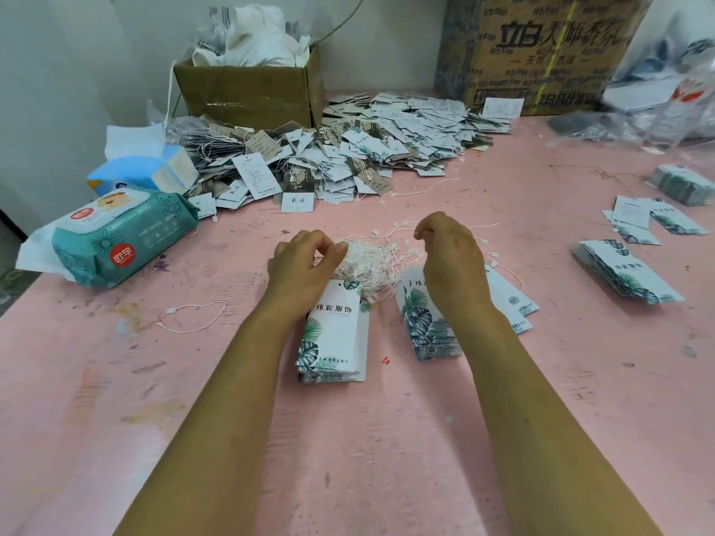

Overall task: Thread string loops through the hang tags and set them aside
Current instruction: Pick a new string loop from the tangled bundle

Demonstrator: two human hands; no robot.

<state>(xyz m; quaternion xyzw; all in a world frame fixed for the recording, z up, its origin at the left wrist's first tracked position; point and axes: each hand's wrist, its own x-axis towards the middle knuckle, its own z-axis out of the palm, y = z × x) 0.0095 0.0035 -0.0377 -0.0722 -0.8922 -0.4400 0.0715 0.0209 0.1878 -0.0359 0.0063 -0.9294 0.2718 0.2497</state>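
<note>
A tangle of white string loops (371,261) lies on the pink table (348,439) between my hands. My left hand (303,261) pinches strands at the tangle's left edge with curled fingers. My right hand (450,253) hovers at its right side, fingertips pinched together on a thin string. Below my left hand sits a stack of white hang tags with green leaf print (332,334). A second stack of hang tags (425,323) lies under my right wrist, partly hidden by it.
A big heap of strung tags (340,156) fills the back of the table before a cardboard box (251,87). Wet wipes pack (120,237) and tissues (143,172) sit left. More tag stacks (626,272) lie right. One loose string loop (193,319) lies left.
</note>
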